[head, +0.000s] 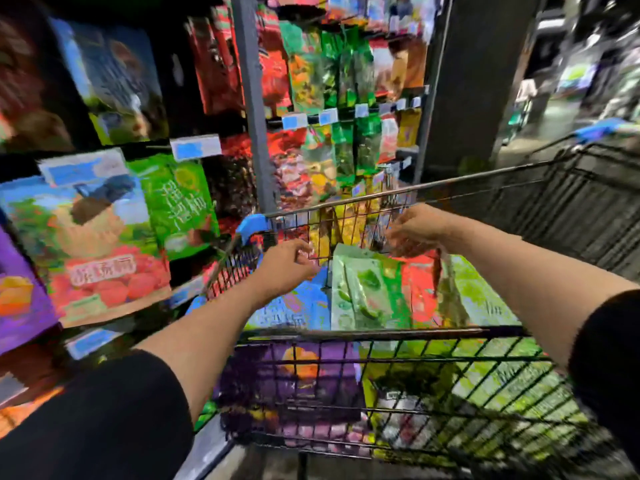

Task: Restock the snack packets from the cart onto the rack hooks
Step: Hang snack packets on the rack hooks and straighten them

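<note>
**Hands over cart, packets in basket**

Left hand [289, 261] is at the cart's [381, 332] far left corner, fingers loosely curled; grip cannot be confirmed. Right hand [417, 230] pinches the top of a green packet [367, 289] standing near the far edge. Rack [249, 98] is beyond the far edge.

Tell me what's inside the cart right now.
The cart holds snack packets: a pale green one standing upright, a blue one, a red one and a purple one low at the near end. Whatever lies beneath them is covered.
</note>
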Tool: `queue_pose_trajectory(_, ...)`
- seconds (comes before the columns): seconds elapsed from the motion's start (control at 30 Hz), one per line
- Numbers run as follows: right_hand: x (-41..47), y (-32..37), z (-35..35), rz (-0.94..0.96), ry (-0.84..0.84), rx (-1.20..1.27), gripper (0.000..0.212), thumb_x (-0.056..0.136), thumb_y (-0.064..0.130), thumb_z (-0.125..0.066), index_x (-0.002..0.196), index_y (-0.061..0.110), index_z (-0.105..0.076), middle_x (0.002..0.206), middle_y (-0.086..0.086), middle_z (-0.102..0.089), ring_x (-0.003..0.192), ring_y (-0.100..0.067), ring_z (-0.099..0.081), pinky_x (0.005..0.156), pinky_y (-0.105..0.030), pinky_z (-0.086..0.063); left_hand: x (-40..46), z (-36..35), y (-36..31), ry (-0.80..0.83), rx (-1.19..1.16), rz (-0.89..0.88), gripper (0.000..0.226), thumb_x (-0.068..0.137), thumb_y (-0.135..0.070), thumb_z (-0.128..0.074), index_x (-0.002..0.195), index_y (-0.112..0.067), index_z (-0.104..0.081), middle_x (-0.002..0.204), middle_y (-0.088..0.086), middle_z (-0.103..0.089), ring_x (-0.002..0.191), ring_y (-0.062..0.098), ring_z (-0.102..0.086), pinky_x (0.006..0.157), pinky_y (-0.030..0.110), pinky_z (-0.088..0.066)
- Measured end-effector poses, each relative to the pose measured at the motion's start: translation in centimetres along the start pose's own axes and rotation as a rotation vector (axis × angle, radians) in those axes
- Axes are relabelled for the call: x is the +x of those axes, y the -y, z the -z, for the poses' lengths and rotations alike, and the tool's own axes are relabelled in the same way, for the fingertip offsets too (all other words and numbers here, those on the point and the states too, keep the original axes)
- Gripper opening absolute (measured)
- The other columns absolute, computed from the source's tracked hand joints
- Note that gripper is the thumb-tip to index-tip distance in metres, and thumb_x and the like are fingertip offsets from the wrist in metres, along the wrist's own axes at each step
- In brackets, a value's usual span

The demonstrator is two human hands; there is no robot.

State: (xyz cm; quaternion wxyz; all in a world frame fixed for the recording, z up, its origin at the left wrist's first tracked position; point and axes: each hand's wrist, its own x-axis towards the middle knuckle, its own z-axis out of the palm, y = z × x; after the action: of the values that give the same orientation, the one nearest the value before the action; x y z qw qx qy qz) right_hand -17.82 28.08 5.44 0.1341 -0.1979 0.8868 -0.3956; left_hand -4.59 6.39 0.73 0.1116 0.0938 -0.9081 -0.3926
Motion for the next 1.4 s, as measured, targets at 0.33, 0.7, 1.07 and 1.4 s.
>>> queue_pose_trajectory(0.33,13.6,-8.1,-3.1,-0.304,0.119,-0.023,0.022,0.090,0.008,-0.062,0.072,0.005,-0.050,0.056,-0.013,-0.049,0.044,-0.020,-0.049,0.049,-0.025,-0.041,13.3,-8.1,4.9,0.184,0.009,0.104,0.050,0.085,-0.011,-0.070,0.127,-0.002,-0.044,0.092,0.003,-0.052,0.088,0.022,-0.050,0.072,0.022,-0.042)
queue_pose_trajectory(0.7,16.3,-19.0,-10.3,-0.500,0.058,0.038,0.078,0.054,0.052,-0.088,0.098,-0.002,-0.053,0.104,-0.006,-0.058,0.099,-0.021,-0.057,0.094,-0.051,-0.047,17.2,-18.7,13.5,0.152,-0.256,0.453,0.085,0.063,-0.036,-0.068,0.132,0.003,-0.039,0.123,0.022,-0.059,0.112,0.035,-0.059,0.097,0.047,-0.046)
queue_pose_trajectory(1.07,15.5,-21.7,-8.1,-0.501,0.118,0.757,0.038,0.062,0.008,-0.079,0.100,0.011,-0.071,0.098,-0.003,-0.075,0.085,-0.017,-0.071,0.078,-0.032,-0.054,17.2,-19.4,10.0,0.260,-0.555,0.610,0.017,0.082,-0.023,-0.073,0.093,-0.017,-0.061,0.083,-0.006,-0.066,0.069,0.001,-0.063,0.059,0.010,-0.050)
queue_pose_trajectory(1.4,15.6,-20.9,-6.4,-0.473,-0.330,0.673,0.033,0.081,0.031,-0.076,0.078,0.005,-0.055,0.075,0.000,-0.057,0.074,-0.016,-0.054,0.072,-0.032,-0.045,16.6,-19.9,8.8,0.277,-0.585,0.593,0.056,0.081,-0.067,-0.050,0.098,-0.015,-0.063,0.097,0.006,-0.067,0.091,0.021,-0.062,0.088,0.037,-0.049)
